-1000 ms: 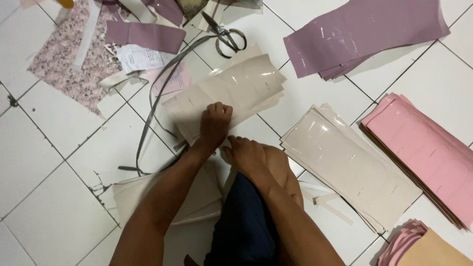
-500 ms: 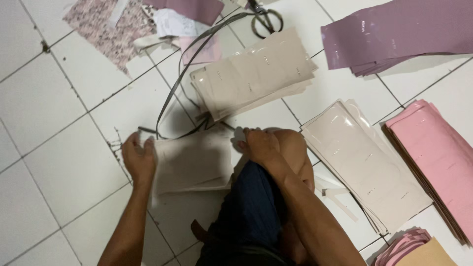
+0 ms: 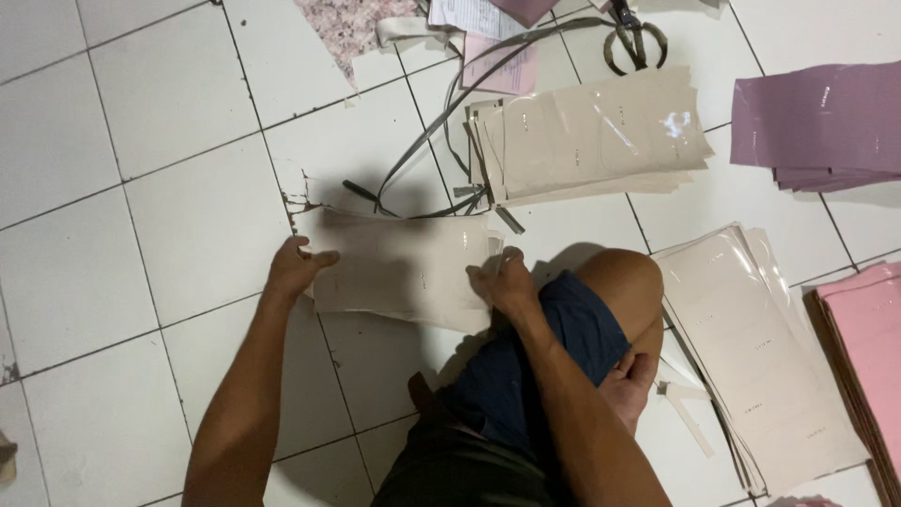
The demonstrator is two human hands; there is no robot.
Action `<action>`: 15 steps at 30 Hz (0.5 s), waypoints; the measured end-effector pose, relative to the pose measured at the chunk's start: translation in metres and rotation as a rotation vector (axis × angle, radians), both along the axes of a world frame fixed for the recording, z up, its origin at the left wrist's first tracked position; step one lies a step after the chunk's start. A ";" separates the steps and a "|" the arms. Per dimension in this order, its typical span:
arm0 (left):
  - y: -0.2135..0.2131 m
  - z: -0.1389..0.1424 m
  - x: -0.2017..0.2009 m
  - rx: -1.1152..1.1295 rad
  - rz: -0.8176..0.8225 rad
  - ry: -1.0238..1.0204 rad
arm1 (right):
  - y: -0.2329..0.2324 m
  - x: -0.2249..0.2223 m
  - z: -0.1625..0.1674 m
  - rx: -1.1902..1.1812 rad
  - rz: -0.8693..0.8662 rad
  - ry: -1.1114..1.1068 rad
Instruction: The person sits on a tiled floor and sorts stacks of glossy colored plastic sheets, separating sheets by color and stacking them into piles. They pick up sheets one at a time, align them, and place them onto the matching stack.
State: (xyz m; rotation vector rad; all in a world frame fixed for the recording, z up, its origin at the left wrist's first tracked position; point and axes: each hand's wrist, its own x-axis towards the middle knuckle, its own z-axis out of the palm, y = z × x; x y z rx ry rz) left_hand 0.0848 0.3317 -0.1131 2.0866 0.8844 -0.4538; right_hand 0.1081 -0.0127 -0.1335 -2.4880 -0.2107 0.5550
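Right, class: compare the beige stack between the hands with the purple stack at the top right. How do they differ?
The beige stack is pale cream; the purple stack is mauve. The beige stack is held at both ends, by the left hand and the right hand; the purple stack lies untouched. The beige stack shows whole; the purple stack is cut off by the frame. Both are glossy flat sheets lying on the tiled floor.

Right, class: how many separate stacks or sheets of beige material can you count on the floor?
3: one beige stack at the top, one beige pile at right beside the knee, and one beige sheet between the left hand and right hand. More may lie out of frame.
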 end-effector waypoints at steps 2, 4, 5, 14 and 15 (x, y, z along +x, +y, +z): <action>0.006 0.000 0.003 -0.063 -0.008 0.026 | 0.002 0.005 -0.004 -0.514 0.678 -0.348; 0.006 -0.003 -0.001 -0.210 -0.055 -0.036 | 0.006 0.004 -0.006 -0.028 0.044 0.021; 0.004 -0.004 -0.005 -0.282 -0.084 -0.061 | 0.009 0.002 -0.005 0.218 -0.279 0.208; 0.024 -0.007 -0.050 -0.085 -0.201 0.249 | 0.018 -0.013 0.014 0.045 -0.266 0.482; 0.028 -0.004 -0.054 -0.227 -0.195 0.237 | 0.017 -0.019 0.021 0.244 -0.297 0.507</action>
